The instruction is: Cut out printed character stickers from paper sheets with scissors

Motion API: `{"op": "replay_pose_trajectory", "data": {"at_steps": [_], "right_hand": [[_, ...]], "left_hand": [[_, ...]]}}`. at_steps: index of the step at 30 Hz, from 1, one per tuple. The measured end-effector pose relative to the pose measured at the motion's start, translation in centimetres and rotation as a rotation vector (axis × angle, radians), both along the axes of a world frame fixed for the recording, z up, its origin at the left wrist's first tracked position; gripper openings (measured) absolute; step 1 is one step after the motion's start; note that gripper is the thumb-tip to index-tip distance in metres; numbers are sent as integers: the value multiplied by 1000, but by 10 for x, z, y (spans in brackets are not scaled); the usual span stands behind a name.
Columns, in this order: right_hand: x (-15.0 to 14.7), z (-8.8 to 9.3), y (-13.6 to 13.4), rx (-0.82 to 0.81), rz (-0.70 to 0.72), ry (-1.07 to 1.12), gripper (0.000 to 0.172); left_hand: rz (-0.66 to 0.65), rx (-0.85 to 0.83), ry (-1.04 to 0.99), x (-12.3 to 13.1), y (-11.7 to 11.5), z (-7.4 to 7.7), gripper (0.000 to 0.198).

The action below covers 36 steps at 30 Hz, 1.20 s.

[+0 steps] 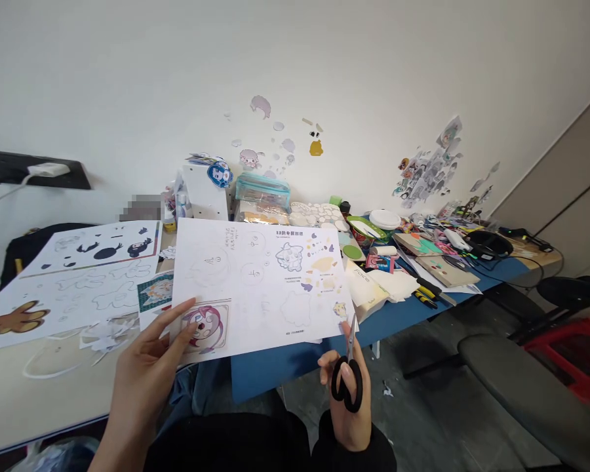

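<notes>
A printed sheet of paper with cartoon outlines and small coloured pieces is held up above the table edge. My left hand pinches its lower left corner, thumb over a pink-haired character picture. Black-handled scissors are in my right hand, with fingers at the loops. Their blades point upward beside the sheet's lower right corner and look nearly closed. My right index finger reaches up behind the blades near that corner; whether it touches the paper I cannot tell.
More printed sheets and white paper scraps lie at left. A tissue pack, yellow-black cutters and a green bowl crowd the blue tabletop. A dark stool stands at right. Paper cut-outs stick to the wall.
</notes>
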State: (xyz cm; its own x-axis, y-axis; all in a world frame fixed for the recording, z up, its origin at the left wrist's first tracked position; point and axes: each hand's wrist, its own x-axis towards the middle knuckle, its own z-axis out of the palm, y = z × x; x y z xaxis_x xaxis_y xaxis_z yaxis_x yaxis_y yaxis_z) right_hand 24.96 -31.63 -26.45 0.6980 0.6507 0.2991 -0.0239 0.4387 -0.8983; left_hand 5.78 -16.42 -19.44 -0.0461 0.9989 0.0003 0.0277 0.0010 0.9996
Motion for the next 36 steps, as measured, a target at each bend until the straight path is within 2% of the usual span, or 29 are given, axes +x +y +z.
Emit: {"op": "replay_pose_trajectory", "data": {"at_steps": [10,17,28,36], "right_hand": [[-4,7,-8,46,20,24,53],[-6,11,-10,125,70,80,46],[-5,14,-11,130,106,51,46],[-3,12,-9,139,136,73,45]], "left_hand": [[33,34,-23,-3,-4,6,52],[41,24,-45,-4,-6,9,51],[44,47,-71,-6,-4,3,51],[2,73,-94,-10,0,-6,55]]}}
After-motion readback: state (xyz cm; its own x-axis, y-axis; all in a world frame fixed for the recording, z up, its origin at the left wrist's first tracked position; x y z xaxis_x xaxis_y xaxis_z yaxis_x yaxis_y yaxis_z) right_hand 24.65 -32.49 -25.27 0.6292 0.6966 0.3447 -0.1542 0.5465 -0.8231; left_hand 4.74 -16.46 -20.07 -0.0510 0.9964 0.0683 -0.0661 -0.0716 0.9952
